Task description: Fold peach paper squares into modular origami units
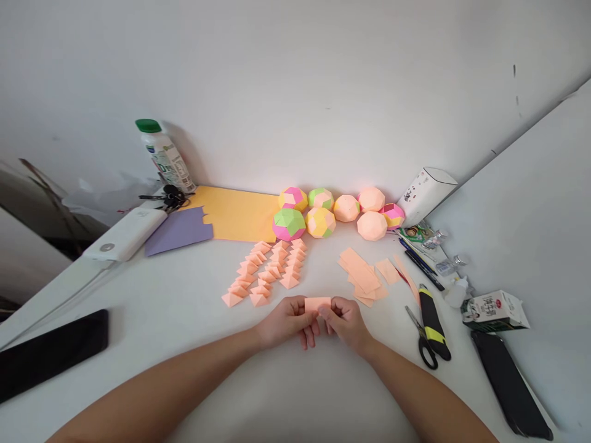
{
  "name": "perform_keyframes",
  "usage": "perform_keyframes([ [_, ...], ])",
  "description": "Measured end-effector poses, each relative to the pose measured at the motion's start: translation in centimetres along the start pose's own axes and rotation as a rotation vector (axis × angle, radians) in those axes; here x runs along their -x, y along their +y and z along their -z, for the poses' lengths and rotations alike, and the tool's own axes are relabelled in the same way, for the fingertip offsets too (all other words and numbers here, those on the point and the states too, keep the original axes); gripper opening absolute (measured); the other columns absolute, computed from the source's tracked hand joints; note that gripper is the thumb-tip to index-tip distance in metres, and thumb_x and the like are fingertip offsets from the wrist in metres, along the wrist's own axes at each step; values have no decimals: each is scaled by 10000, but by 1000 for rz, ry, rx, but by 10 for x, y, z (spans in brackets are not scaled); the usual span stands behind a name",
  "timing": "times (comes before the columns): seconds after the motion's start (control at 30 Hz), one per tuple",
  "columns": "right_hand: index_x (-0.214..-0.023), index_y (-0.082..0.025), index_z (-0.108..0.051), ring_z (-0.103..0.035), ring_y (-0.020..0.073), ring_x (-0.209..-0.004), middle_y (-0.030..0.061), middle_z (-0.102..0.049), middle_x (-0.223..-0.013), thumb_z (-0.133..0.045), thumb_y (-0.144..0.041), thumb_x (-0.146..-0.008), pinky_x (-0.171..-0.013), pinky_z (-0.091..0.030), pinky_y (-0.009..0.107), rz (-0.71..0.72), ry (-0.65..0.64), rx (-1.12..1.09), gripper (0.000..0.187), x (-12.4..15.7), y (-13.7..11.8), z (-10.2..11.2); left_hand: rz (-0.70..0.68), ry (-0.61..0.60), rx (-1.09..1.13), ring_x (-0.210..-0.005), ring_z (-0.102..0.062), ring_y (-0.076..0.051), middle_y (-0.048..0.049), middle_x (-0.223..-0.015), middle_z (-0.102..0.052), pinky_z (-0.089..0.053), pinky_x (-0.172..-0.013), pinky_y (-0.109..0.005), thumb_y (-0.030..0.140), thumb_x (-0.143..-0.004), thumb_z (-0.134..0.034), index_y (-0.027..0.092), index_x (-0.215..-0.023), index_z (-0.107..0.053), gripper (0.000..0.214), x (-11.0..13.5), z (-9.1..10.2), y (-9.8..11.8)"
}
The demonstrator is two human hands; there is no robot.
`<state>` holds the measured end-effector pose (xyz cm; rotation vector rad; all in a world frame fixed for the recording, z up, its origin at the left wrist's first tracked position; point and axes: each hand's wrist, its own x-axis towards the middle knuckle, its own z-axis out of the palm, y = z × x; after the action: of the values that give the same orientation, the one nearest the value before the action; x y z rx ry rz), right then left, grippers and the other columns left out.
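Note:
Between my two hands, above the near middle of the table, is a small peach paper strip (317, 303). My left hand (292, 320) pinches its left part, with the thumb lying along the lower edge. On the other side my right hand (345, 320) grips the right part, thumb on the front face. Beyond my left hand stand three rows of folded peach paper pieces (261, 274). Flat peach paper strips (362, 277) lie in a loose pile past my right hand. Several faceted paper balls (321, 223) in pink, green, yellow and peach sit against the wall.
Right of my hands lie scissors (423, 341), a utility knife (433, 323), pens (421, 264), a milk carton (495, 311) and a black phone (510, 387). Leftward are orange paper (242, 212), purple paper (178, 232), a bottle (167, 157), a white power bank (127, 234) and another phone (55, 354).

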<state>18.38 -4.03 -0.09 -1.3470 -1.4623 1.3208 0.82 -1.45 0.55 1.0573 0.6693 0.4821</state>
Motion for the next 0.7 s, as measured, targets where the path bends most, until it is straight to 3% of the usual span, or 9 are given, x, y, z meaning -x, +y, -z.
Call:
perform_keyframes([
  [0.37, -747, -164, -532, -499, 114, -520, -4, -587, -579, -589, -338, -803, -484, -370, 232, 54, -74, -85, 192, 1, -7, -3, -9, 19, 24, -511, -630, -148, -41, -649, -633, -493, -434, -234, 385, -797, -606, 112, -775, -603, 274, 1, -1, 2],
  [0.7, -687, -167, -506, -458, 98, -476, -22, -544, -529, -581, -382, -810, -476, -378, 232, 4, -106, -113, 259, 0, -7, 1, -17, -7, 30, -493, -624, -138, -53, -665, -642, -485, -430, -226, 426, -807, -587, 109, -758, -599, 321, 1, -1, 2],
])
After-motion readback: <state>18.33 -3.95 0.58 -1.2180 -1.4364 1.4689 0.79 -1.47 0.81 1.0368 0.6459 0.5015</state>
